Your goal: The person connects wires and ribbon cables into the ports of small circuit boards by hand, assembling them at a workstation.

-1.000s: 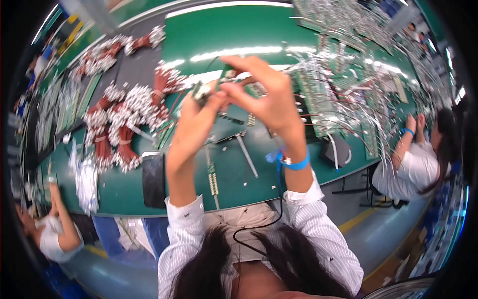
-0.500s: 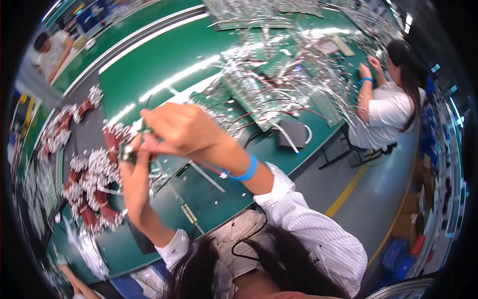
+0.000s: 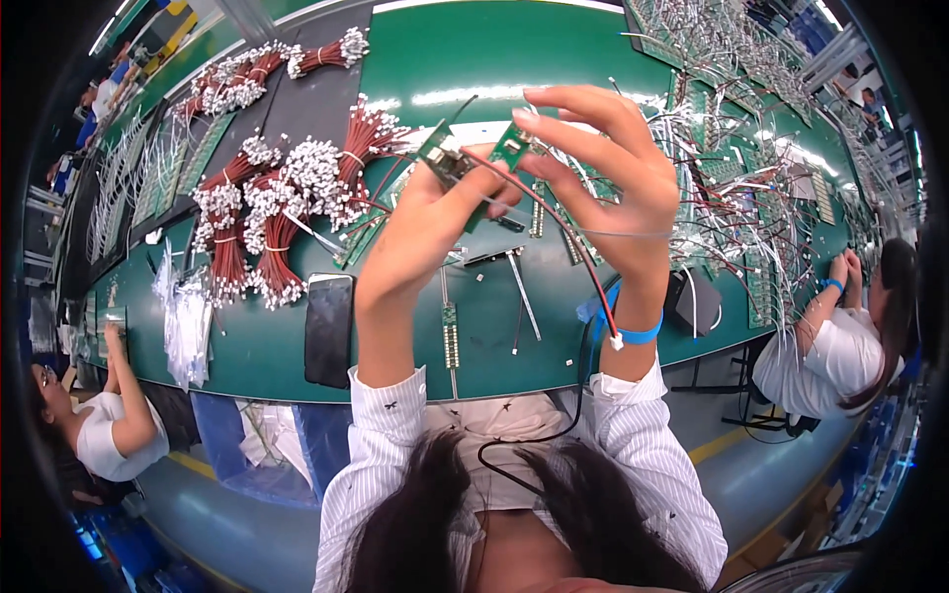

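Above the table, my left hand (image 3: pixel 410 237) is closed around a small green circuit board (image 3: pixel 435 146), thumb pressed on its near side. My right hand (image 3: pixel 625 183) pinches a second small green circuit board (image 3: pixel 511 146) at its edge, with index finger raised and fingers spread. The two boards are close together; whether they touch is hard to tell. A red-and-black cable (image 3: pixel 578 252) runs from the left hand across the right palm and hangs by the right wrist, ending in a white connector (image 3: pixel 617 341). A blue wrist strap (image 3: pixel 641 334) circles my right wrist.
Bundles of red cables with white connectors (image 3: pixel 272 212) lie left, with plastic bags (image 3: pixel 188 326) and a black phone (image 3: pixel 329 326) nearer. A narrow board strip (image 3: pixel 451 336) is below my hands. Wired boards (image 3: pixel 732 208) pile up right. A black box (image 3: pixel 695 301) sits near the edge. Co-workers sit on both sides.
My view has swung leftward and levelled. My hands, formerly together, have drawn slightly apart, and a green board now shows at the right fingertips. The right hand has opened out from a tighter curl.
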Action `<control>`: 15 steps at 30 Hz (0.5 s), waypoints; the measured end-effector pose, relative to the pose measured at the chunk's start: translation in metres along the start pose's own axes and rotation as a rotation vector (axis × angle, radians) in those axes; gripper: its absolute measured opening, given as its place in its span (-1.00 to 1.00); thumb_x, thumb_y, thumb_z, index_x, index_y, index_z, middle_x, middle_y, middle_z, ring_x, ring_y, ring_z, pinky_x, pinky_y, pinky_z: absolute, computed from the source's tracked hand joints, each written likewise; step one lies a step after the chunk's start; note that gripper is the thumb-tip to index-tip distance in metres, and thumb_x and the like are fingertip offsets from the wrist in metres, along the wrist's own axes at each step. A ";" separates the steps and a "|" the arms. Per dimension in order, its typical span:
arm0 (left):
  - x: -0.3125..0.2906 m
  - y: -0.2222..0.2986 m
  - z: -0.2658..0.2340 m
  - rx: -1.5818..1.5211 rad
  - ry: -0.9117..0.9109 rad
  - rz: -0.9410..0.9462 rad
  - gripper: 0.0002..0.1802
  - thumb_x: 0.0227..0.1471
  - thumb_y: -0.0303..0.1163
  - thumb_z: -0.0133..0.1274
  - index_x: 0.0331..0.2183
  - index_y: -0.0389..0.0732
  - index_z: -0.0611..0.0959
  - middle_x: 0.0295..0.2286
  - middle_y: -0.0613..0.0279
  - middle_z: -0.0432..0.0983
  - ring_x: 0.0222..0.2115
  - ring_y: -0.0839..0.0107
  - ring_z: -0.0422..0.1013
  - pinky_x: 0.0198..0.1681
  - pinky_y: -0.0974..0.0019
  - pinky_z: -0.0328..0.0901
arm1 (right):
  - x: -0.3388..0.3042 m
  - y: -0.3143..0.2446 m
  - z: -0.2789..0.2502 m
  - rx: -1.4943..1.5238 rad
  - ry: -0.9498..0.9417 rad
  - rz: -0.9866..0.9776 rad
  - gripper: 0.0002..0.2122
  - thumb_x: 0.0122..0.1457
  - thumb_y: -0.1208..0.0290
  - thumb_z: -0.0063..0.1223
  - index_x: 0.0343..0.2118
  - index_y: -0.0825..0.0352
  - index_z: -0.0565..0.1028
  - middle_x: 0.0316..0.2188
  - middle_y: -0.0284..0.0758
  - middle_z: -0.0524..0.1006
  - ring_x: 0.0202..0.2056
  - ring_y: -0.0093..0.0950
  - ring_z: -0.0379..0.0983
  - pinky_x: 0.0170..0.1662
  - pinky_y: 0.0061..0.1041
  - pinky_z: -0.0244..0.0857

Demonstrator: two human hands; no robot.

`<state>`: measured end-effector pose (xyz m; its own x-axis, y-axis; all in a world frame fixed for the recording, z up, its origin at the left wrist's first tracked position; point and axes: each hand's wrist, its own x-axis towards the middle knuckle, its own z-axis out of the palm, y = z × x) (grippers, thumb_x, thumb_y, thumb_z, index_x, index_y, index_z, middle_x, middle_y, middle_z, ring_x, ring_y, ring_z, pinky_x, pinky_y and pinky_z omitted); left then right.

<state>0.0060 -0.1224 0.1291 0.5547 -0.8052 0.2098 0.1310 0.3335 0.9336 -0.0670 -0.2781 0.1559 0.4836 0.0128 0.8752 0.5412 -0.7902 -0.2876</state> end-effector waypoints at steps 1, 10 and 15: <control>-0.001 0.001 0.005 0.001 0.007 -0.002 -0.79 0.09 -0.33 -0.09 -0.33 -0.29 0.47 -0.55 0.38 0.35 -0.51 0.60 0.23 -0.43 0.50 0.14 | 0.001 -0.001 0.000 0.007 -0.002 0.002 -0.62 -0.30 0.61 0.18 -0.31 0.13 0.58 -0.29 -0.38 0.51 -0.27 -0.38 0.39 -0.25 -0.46 0.32; 0.001 -0.009 0.018 -0.061 0.047 -0.011 -0.79 0.06 -0.32 -0.04 -0.34 -0.27 0.48 -0.51 0.34 0.42 -0.51 0.60 0.29 -0.43 0.50 0.22 | 0.004 -0.007 0.000 0.030 -0.019 -0.114 -0.72 -0.37 0.53 0.23 -0.45 0.18 0.59 -0.41 -0.43 0.53 -0.29 -0.38 0.41 -0.27 -0.48 0.32; 0.004 -0.008 0.017 -0.025 0.055 -0.075 -0.80 0.07 -0.31 -0.06 -0.36 -0.26 0.49 -0.52 0.33 0.42 -0.52 0.61 0.29 -0.44 0.49 0.23 | -0.002 -0.007 -0.004 -0.008 0.036 -0.003 -0.82 -0.35 0.53 0.27 -0.56 0.29 0.54 -0.49 -0.40 0.52 -0.35 -0.41 0.40 -0.32 -0.48 0.30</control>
<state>-0.0065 -0.1364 0.1278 0.5868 -0.8003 0.1228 0.1936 0.2859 0.9385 -0.0743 -0.2750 0.1578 0.4569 -0.0069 0.8895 0.5370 -0.7950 -0.2821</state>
